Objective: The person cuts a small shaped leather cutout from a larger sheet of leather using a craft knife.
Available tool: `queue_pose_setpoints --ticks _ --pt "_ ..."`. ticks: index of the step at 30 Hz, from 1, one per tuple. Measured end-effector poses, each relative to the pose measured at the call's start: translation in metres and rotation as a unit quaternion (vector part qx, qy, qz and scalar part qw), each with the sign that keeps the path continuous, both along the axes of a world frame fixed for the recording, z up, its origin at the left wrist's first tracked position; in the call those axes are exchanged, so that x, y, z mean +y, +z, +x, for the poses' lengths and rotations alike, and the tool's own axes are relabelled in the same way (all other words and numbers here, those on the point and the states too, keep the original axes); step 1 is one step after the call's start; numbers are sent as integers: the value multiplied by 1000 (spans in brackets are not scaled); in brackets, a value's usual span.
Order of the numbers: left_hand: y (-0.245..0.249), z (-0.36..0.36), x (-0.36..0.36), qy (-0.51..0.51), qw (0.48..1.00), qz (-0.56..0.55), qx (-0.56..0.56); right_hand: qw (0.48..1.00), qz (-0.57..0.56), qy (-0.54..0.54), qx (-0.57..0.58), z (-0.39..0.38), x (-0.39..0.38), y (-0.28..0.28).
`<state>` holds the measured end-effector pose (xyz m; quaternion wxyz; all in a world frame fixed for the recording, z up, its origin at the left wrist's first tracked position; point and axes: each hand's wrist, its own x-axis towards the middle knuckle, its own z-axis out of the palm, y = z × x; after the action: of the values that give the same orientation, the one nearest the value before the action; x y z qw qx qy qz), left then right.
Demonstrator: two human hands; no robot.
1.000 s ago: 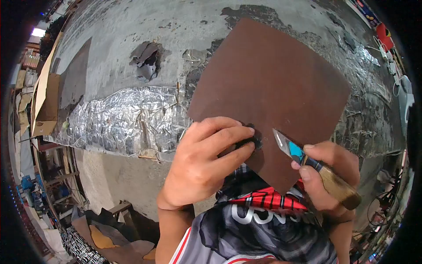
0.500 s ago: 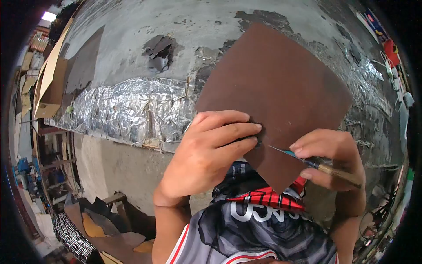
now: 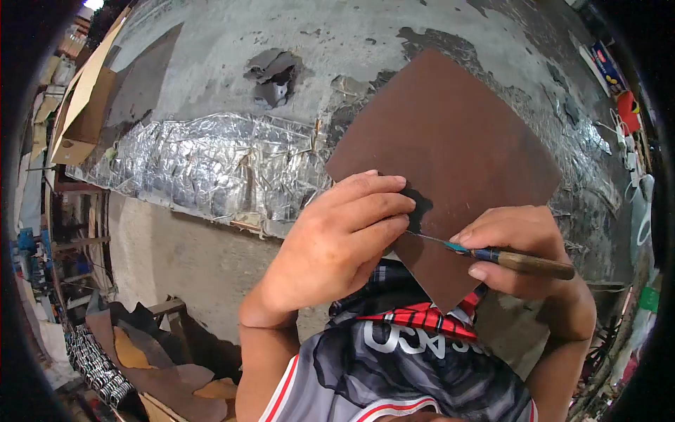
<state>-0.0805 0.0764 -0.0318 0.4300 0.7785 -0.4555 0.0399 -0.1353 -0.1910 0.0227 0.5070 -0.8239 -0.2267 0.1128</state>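
A brown, leather-like sheet lies at the table's front edge, one corner hanging over my lap. My left hand is closed at the sheet's left edge, fingers pressed together over a small dark piece that is mostly hidden; the thumb is out of sight. Between the fingers and thumb of my right hand is an awl with a wooden handle, a blue-wrapped neck and a thin metal shaft. Its tip reaches over the sheet to just beside my left fingertips.
The grey tabletop is worn, with silver foil tape along its front and a torn patch. A cardboard box stands at the left. Leather scraps lie below left. A red item and cables sit at the right.
The awl has swung to a flatter angle, and its tip has moved left to my left fingertips. The left hand stays on the sheet; the view has shifted slightly.
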Motion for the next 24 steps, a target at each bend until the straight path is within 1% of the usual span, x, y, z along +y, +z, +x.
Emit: queue_pose_setpoints --ticks 9,12,15,19,24 --pt "-1 1 2 -8 1000 0 -1 1000 19 -5 -5 0 2 -3" --pt "0 1 2 -12 1000 2 -3 1000 5 -10 2 -2 4 0" --pt "-1 1 2 -15 1000 3 -3 1000 -19 -3 -11 -3 7 3" --pt "0 1 2 -13 1000 2 -2 998 -25 16 -58 -1 9 1" --pt "3 0 6 -25 999 8 22 995 -38 26 -90 0 12 -2"
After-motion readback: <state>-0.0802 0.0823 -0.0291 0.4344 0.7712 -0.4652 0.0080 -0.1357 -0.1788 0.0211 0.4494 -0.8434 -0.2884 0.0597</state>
